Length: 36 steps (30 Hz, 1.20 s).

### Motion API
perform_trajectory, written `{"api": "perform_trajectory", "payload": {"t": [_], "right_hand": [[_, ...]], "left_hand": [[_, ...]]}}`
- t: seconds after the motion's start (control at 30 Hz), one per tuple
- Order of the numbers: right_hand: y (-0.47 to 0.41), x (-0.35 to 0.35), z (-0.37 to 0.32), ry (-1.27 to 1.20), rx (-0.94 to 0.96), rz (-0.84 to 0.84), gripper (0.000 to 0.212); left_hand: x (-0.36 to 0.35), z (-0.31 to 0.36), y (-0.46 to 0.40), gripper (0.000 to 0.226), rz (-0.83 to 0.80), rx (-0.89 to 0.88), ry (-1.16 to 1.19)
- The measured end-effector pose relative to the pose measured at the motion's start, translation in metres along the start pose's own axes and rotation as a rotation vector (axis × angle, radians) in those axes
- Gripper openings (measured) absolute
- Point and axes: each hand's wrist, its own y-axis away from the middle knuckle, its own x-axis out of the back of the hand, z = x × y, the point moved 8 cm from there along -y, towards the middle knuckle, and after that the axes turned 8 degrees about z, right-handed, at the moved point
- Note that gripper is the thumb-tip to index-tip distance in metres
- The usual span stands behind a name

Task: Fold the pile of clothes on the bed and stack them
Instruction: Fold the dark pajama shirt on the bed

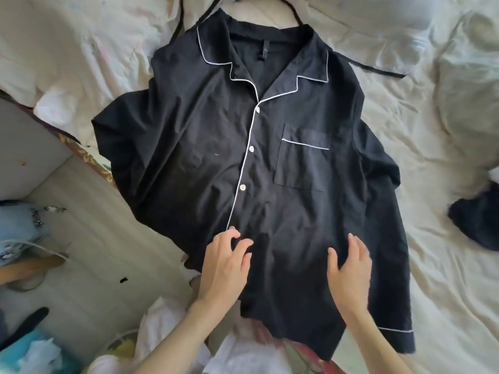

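Black shirt (270, 163) spread flat, front up, on the bed (445, 265); long axis runs from the hem at the fingers up to the collar at the far end, tilted slightly left. White-piped button strip lies just beyond the left fingertips, chest pocket (303, 157) well beyond the right ones. Left hand (224, 265) on the lower front, fingers loosely spread, nothing pinched. Right hand (349, 271) flat beside it, fingers straight and relaxed (palm down on the cloth). One sleeve runs down outside the right hand. Dark garment (475, 222) far right of the fingers.
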Motion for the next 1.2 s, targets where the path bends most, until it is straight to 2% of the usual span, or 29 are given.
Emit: {"api": "perform_trajectory", "payload": {"t": [0.1,0.17,0.23,0.33,0.47,0.53,0.7,0.77,0.87,0.97,1.07,1.2], "right_hand": [[-0.008,0.004,0.045,-0.053,-0.217,-0.064,0.057],[-0.016,0.004,0.063,-0.05,-0.243,-0.085,0.04],[-0.024,0.0,0.07,-0.11,-0.26,-0.144,0.025],[-0.031,-0.014,0.077,-0.284,-0.337,-0.266,0.017],[-0.035,-0.01,0.07,-0.33,-0.228,-0.237,0.018],[-0.034,-0.006,0.07,-0.34,-0.169,-0.22,0.019],[-0.031,0.005,0.078,-0.356,-0.087,-0.24,0.022],[-0.028,0.007,0.082,-0.399,-0.098,-0.276,0.018],[-0.026,0.01,0.083,-0.437,-0.089,-0.29,0.021],[-0.029,0.014,0.081,-0.472,-0.083,-0.298,0.022],[-0.035,0.022,0.089,-0.5,-0.115,-0.277,0.016],[-0.036,0.033,0.111,-0.401,-0.106,-0.274,0.011]], "left_hand": [[-0.03,0.047,0.025,0.023,-0.027,-0.099,0.057],[-0.051,0.07,0.042,0.021,-0.069,-0.114,0.074],[-0.069,0.087,0.055,0.023,-0.102,-0.087,0.058],[-0.1,0.103,0.076,0.027,-0.199,0.031,-0.015],[-0.126,0.123,0.094,0.056,-0.242,0.162,-0.177],[-0.129,0.133,0.092,0.059,-0.245,0.177,-0.228],[-0.13,0.148,0.088,0.036,-0.156,0.089,-0.301],[-0.132,0.153,0.087,0.036,-0.145,0.073,-0.309],[-0.131,0.159,0.079,0.041,-0.137,0.138,-0.302],[-0.134,0.167,0.067,0.024,-0.132,0.109,-0.328],[-0.142,0.17,0.069,0.023,-0.186,0.026,-0.314],[-0.154,0.185,0.099,0.023,-0.322,-0.066,-0.3]]}}
